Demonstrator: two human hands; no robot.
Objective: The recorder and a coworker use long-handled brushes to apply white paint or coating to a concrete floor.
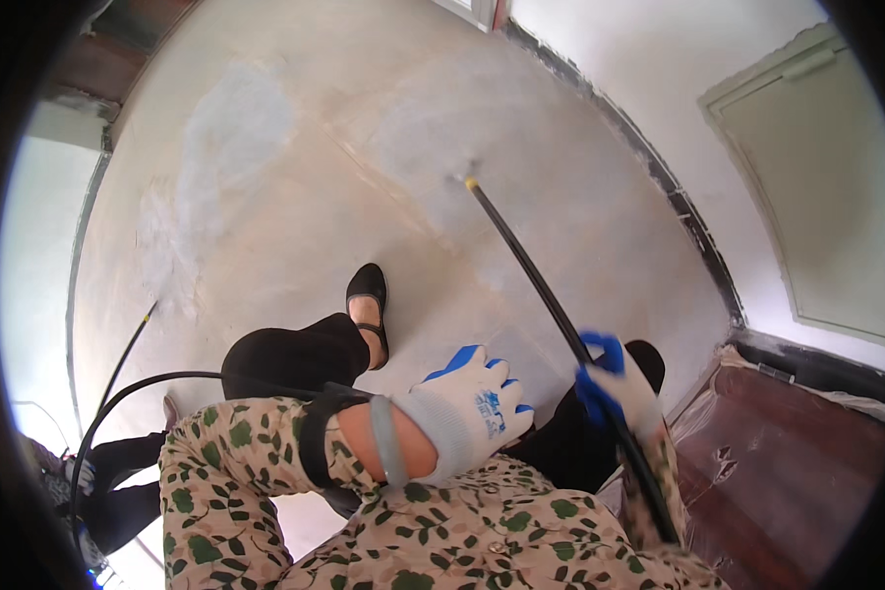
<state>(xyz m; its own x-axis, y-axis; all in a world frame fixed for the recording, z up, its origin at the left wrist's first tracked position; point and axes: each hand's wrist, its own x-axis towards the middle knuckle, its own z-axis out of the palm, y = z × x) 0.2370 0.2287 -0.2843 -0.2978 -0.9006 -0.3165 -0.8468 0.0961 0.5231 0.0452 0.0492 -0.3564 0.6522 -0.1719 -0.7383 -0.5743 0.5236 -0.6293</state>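
My right hand (616, 380), in a white knit glove with blue-coated fingers, grips a long black pole (531, 273). A yellow band sits near the pole's far end, and a small blurred fitting at its tip is over the dusty floor (413, 192). My left hand (479, 398), gloved alike, is held in front of my body with its fingers loosely bent. Its palm side is hidden, so I cannot tell whether it holds anything. A grey bracelet (389, 440) circles my left wrist.
At the lower left a co-worker (110, 479) in dark trousers is beside a thin pole (129, 350); a black hose (140, 381) curves between us. A plastic-covered brown surface (774, 472) lies at the lower right. White walls with dark lower edges and a grey-green panel (818, 177) border the floor.
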